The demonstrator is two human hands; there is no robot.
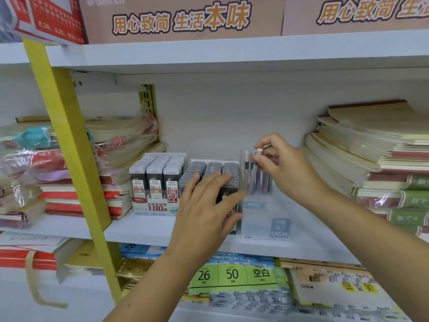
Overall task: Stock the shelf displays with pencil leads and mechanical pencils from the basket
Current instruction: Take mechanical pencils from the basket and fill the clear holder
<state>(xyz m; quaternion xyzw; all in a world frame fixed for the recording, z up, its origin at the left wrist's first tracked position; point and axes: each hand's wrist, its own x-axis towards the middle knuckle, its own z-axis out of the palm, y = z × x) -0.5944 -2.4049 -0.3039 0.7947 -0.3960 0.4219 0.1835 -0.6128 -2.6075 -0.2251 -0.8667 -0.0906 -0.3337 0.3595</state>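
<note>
Shelf [144,228], near the front edge: left lead box [157,182] and mid lead box [214,167] both look full. Left hand [204,205] lies flat on the mid lead box, fingers straight, steadying it and gripping nothing. Right hand [287,170] pinches a pencil [253,175] by its cap, upright, lower end inside the clear pencil box [264,219] just right of the leads. Only a few pencils stand in there. My read: leads done, pencils barely started. Basket isn't in view, so remaining stock is unknown.
</note>
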